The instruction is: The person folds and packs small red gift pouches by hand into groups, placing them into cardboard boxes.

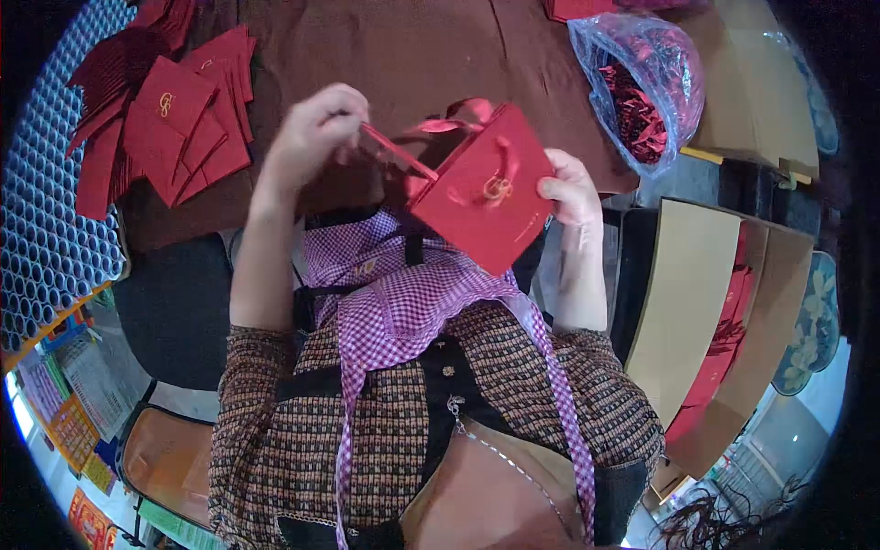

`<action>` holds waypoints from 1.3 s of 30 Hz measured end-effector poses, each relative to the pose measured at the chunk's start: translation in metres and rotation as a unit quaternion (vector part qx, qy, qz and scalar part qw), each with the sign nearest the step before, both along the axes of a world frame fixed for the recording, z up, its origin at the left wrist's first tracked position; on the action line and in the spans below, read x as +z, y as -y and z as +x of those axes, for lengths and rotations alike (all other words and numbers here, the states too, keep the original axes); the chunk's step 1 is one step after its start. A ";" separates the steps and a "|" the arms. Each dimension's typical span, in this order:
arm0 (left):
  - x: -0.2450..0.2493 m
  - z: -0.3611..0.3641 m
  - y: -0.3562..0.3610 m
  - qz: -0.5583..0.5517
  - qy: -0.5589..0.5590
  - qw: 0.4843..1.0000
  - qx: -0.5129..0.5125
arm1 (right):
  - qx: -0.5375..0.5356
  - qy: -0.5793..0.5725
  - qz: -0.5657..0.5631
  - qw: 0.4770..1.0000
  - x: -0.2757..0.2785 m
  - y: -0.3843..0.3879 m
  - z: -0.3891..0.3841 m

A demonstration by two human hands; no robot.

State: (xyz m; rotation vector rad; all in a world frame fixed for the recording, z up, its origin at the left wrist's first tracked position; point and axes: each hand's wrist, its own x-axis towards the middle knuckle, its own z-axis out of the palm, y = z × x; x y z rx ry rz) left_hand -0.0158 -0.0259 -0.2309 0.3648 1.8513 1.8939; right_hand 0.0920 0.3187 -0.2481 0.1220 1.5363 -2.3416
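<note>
A red paper bag (500,206) with a gold logo is held tilted above my lap, its top opening toward the upper left. My right hand (573,188) grips the bag's edge on the right, thumb on its front face. At the opening's left, a red ribbon (399,151) stretches from the bag up to my left hand (321,128), whose fingers are pinched round its end. Another ribbon loop (454,121) stands out from the top of the bag, and a further ribbon lies across its front.
Stacks of flat red bags (170,115) lie on the brown-covered table (367,46) at the upper left. A clear plastic bag (646,92) of red ribbons sits at the right. Red bags fill an open cardboard box (683,302) below it. A blue mesh rack (55,183) borders the left.
</note>
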 end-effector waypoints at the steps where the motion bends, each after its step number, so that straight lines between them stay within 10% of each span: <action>1: 0.000 -0.004 0.009 0.008 -0.034 0.999 0.021 | -0.011 0.020 -0.020 1.000 -0.005 -0.006 0.002; 6: -0.004 -0.017 0.007 -0.177 -0.278 0.943 0.037 | -0.005 0.033 -0.010 0.999 -0.012 -0.013 0.000; 22: 0.032 -0.014 -0.061 -0.157 -0.569 0.807 -0.025 | 0.042 0.017 0.033 0.998 -0.001 0.008 -0.011; 30: -0.002 -0.031 -0.042 -0.196 -0.529 0.818 0.111 | -0.004 -0.024 -0.007 1.000 -0.001 0.009 -0.011; 32: 0.000 -0.020 -0.032 -0.182 -0.334 0.893 0.241 | -0.013 -0.014 -0.026 0.999 -0.005 -0.001 -0.010; 37: -0.014 0.021 -0.005 -0.038 -0.053 0.997 -0.052 | -0.087 -0.077 -0.031 0.993 -0.018 0.004 -0.011; 39: -0.015 0.041 -0.022 -0.051 -0.168 0.982 -0.074 | -0.100 -0.110 0.018 0.989 -0.024 0.006 -0.011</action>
